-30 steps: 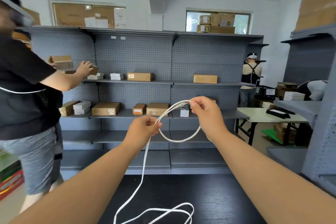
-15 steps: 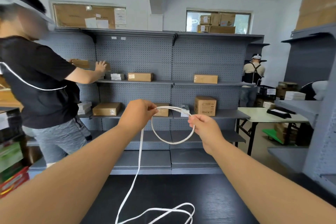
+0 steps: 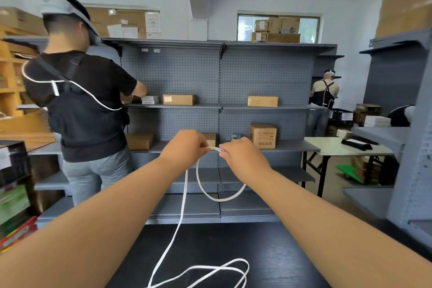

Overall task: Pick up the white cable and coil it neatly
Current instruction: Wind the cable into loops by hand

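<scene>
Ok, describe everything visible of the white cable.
The thin white cable looks smooth and flexible, like plastic-sheathed cord. The left hand and the right hand pinch it close together at the top, and one small loop hangs below them. From the left hand a single strand drops to the black tabletop, where the rest lies in loose, untidy loops that run past the bottom edge.

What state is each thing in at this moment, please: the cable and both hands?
white cable, partly coiled: one loop hanging below the hands, the rest trailing onto the black table
left hand, grips the cable
right hand, pinches the cable
</scene>
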Tool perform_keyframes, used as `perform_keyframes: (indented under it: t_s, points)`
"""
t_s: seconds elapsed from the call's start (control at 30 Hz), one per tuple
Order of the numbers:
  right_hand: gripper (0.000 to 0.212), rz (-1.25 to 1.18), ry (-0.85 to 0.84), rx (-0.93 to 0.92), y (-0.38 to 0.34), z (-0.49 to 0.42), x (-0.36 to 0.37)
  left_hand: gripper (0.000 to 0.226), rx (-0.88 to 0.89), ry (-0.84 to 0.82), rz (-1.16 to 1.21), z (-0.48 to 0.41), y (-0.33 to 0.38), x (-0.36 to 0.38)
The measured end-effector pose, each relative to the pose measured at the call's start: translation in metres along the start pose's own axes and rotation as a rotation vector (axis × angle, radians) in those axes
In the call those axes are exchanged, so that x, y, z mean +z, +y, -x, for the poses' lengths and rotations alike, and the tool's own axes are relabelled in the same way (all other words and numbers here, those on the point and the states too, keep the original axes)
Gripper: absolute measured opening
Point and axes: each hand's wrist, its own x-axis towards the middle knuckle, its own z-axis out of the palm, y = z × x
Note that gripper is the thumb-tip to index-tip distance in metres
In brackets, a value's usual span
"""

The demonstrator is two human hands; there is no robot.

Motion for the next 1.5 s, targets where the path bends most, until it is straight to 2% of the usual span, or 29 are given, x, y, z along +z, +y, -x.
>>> perform_keyframes:
  t_s: [0.13, 0.23, 0.37, 0.5, 0.7, 0.87, 1.1, 1.27, 1.37, 1.5]
  points:
    - [0.030, 0.107, -0.103, -0.022, -0.002, -0.003, 0.000, 0.020, 0.037, -0.041, -0.029, 0.000, -0.001, 0.003]
    - [0.029, 0.117, -0.143, -0.005, -0.004, -0.004, -0.004, 0.018, 0.024, -0.023, 0.034, 0.001, -0.003, 0.005]
    - [0.028, 0.135, -0.161, 0.003, -0.007, -0.005, -0.016, 0.015, -0.038, 0.020, 0.268, 0.006, -0.008, 0.013]
    - [0.026, 0.105, -0.125, 0.052, 0.000, -0.005, -0.024, 0.011, -0.104, -0.036, 0.564, 0.014, -0.015, 0.026]
    - [0.028, -0.040, -0.017, 0.136, 0.009, -0.005, -0.036, 0.005, -0.203, -0.088, 0.852, 0.027, -0.018, 0.046]
    - [0.039, -0.168, 0.139, 0.245, 0.018, -0.005, -0.038, 0.007, -0.233, -0.088, 0.930, 0.032, -0.018, 0.057]
    - [0.028, -0.467, 0.334, 0.399, 0.024, -0.002, -0.030, 0.005, -0.271, -0.019, 1.071, 0.030, -0.017, 0.063]
    - [0.022, -0.787, 0.368, 0.572, 0.024, 0.004, -0.013, 0.010, -0.247, 0.107, 0.988, 0.021, -0.020, 0.050]
    - [0.018, -0.969, 0.327, 0.665, 0.023, 0.009, -0.001, 0.010, -0.175, 0.199, 0.750, 0.011, -0.026, 0.040]
    - [0.016, -1.149, 0.211, 0.783, 0.024, 0.013, 0.014, 0.014, -0.051, 0.232, 0.465, 0.004, -0.026, 0.022]
